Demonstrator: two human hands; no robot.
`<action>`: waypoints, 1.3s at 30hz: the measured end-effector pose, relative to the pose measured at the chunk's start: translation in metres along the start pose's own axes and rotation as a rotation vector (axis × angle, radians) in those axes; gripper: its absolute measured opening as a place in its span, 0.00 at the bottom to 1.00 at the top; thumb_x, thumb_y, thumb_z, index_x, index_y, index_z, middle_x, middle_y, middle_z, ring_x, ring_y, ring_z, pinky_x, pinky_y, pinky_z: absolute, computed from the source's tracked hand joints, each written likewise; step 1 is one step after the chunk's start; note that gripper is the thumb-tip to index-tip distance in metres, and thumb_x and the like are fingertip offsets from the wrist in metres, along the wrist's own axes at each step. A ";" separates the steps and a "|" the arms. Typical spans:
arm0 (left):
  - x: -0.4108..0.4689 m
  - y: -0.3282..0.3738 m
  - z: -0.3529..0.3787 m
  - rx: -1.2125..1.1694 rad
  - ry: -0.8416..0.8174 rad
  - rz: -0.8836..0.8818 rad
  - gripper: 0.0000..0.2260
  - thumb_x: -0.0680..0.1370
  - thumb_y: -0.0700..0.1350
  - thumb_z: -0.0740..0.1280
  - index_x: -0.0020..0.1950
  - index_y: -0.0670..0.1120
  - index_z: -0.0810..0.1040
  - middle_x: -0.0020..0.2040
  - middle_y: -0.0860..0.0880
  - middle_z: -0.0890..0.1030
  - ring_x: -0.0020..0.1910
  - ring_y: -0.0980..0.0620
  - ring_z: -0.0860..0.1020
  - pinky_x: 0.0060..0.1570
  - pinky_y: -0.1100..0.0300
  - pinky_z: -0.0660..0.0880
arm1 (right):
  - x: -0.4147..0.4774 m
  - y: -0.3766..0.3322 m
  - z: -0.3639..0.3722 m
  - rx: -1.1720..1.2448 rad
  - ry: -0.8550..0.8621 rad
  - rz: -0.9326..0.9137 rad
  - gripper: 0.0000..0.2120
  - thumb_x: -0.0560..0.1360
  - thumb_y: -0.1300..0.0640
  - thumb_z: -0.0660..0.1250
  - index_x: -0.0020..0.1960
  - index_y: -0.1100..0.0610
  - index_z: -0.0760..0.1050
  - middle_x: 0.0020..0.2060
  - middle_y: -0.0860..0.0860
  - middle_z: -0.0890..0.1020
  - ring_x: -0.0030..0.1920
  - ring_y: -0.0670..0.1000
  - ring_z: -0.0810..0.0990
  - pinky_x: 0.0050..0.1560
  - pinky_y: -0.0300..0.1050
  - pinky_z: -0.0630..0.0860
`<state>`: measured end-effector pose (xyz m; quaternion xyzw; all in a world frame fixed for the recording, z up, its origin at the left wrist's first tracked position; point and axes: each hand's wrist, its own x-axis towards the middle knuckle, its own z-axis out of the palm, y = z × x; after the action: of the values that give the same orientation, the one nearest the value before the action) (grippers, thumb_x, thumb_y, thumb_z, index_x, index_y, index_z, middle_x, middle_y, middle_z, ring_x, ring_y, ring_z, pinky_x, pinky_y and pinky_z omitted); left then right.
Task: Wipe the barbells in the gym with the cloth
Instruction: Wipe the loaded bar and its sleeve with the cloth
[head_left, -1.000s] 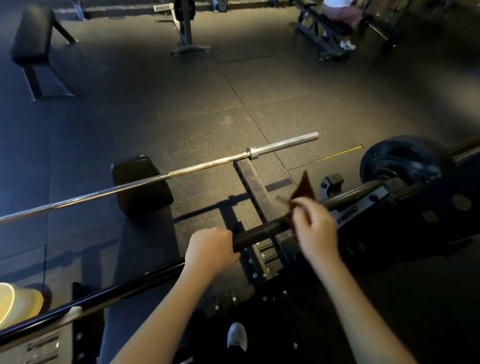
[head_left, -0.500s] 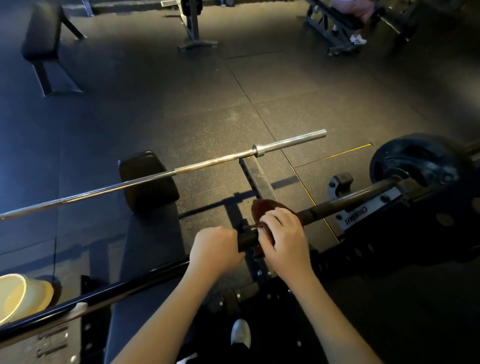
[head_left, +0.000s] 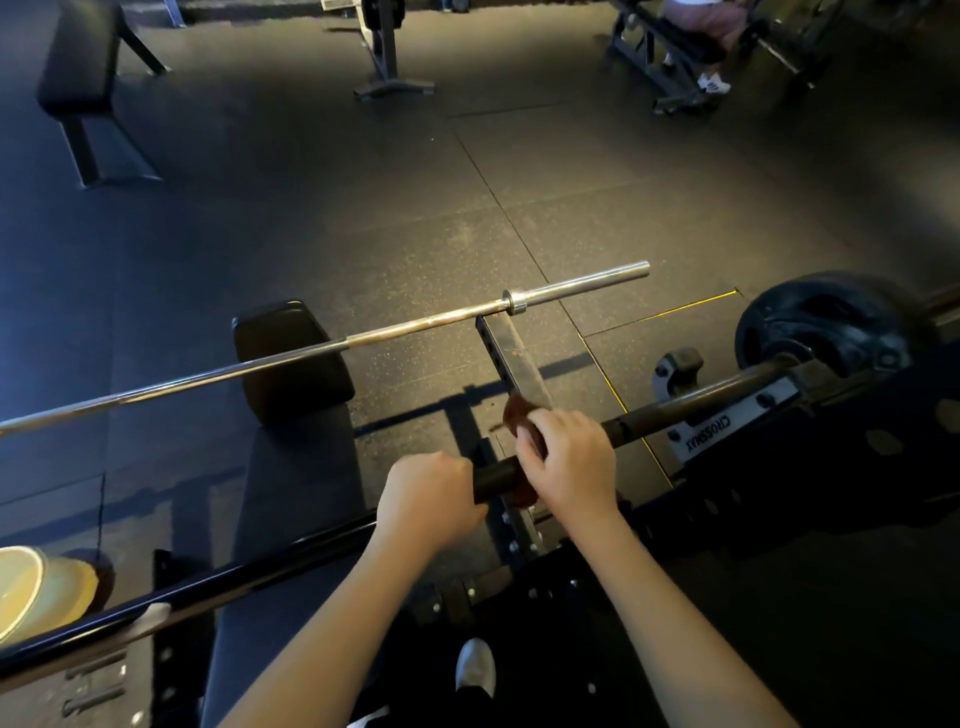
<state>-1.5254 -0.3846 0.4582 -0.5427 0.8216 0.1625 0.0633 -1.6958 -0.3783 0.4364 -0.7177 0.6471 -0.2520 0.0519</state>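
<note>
Left hand (head_left: 431, 499) is gripping the dark steel barbell (head_left: 493, 477); right hand (head_left: 571, 467), just beside, is clamping the brown cloth (head_left: 519, 418) round it, bar axis running up-right toward the black plate (head_left: 821, 322).

- We see a black rubber floor (head_left: 571, 182) laid in tiles, with a thin yellow line (head_left: 660, 314) on it at right.
- Padded black bench (head_left: 296, 493) in the foreground, running away from us.
- Second flat bench (head_left: 78, 62) far left, well apart.
- Black weight plate (head_left: 821, 322) at the right edge, with a collar clamp (head_left: 675, 374) on the floor just beside it.
- Black rack frame (head_left: 831, 467) with holes and a white label (head_left: 709, 434).
- Yellowish tub (head_left: 36, 587) at lower left.
- White shoe (head_left: 475, 667) at the bottom centre.
- Seated person (head_left: 696, 21) far back right, partly cut off.
</note>
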 end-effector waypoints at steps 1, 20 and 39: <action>0.001 0.000 0.000 -0.001 0.000 -0.004 0.11 0.78 0.55 0.63 0.53 0.49 0.76 0.40 0.53 0.76 0.39 0.54 0.77 0.39 0.62 0.73 | 0.019 -0.002 -0.002 -0.041 -0.105 0.059 0.11 0.79 0.48 0.60 0.44 0.52 0.76 0.34 0.45 0.77 0.35 0.45 0.76 0.38 0.38 0.72; -0.001 -0.001 0.001 -0.036 0.015 0.007 0.10 0.79 0.54 0.63 0.54 0.50 0.76 0.40 0.55 0.75 0.37 0.56 0.74 0.38 0.63 0.69 | 0.015 0.007 -0.036 0.096 0.122 0.207 0.14 0.75 0.54 0.66 0.58 0.58 0.75 0.58 0.53 0.77 0.58 0.50 0.76 0.60 0.48 0.75; -0.001 -0.001 0.002 -0.040 0.013 -0.023 0.10 0.78 0.55 0.63 0.52 0.51 0.76 0.40 0.55 0.75 0.37 0.57 0.73 0.37 0.63 0.66 | 0.002 0.031 -0.025 0.144 0.051 0.317 0.12 0.76 0.51 0.65 0.55 0.57 0.78 0.51 0.49 0.81 0.58 0.50 0.76 0.73 0.49 0.54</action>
<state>-1.5246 -0.3835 0.4568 -0.5542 0.8124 0.1744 0.0488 -1.7346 -0.3791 0.4461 -0.5946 0.7334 -0.3046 0.1259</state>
